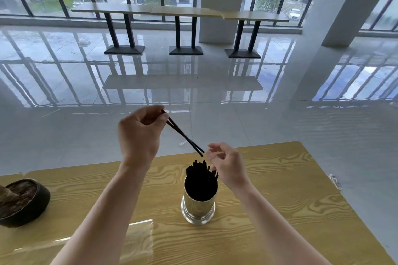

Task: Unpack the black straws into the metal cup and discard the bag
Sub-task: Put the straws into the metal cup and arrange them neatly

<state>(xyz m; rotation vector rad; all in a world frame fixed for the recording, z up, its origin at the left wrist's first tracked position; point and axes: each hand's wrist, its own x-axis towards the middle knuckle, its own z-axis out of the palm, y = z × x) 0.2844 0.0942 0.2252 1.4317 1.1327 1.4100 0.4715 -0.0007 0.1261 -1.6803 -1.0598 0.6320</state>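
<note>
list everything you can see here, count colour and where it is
table: one, yellow wood grain, foreground
metal cup: one, silver, upright mid-table
straws in cup: many, black, standing in the metal cup
held straws: two, black, slanted in the air above the cup
plastic bag: one, clear, flat on the table's near left
bowl: one, dark with brown fibrous filling, table's left edge
long tables: three, tan tops on black legs, by the windows
pillars: two, white, back right
left hand: pinches the held straws' upper ends
right hand: fingers loosely curled, above the cup by the held straws' lower tips
</note>
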